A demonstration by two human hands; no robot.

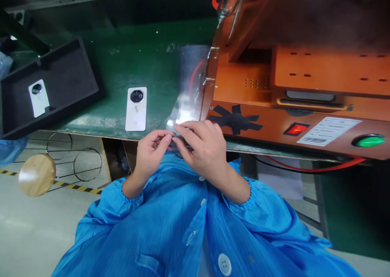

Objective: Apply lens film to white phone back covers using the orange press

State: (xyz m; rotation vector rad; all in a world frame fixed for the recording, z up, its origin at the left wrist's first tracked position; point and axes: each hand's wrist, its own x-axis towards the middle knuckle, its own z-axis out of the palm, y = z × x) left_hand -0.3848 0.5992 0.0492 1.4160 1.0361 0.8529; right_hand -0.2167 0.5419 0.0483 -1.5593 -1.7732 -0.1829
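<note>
Head view: the left hand (151, 150) pinches a small, thin, indistinct piece (171, 133), likely for precision; whether the right hand (203, 145) grips, I cannot tell.

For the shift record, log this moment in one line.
Left hand: pinching small item, unclear | Right hand: close alongside | White phone back: flat on green bench
</note>
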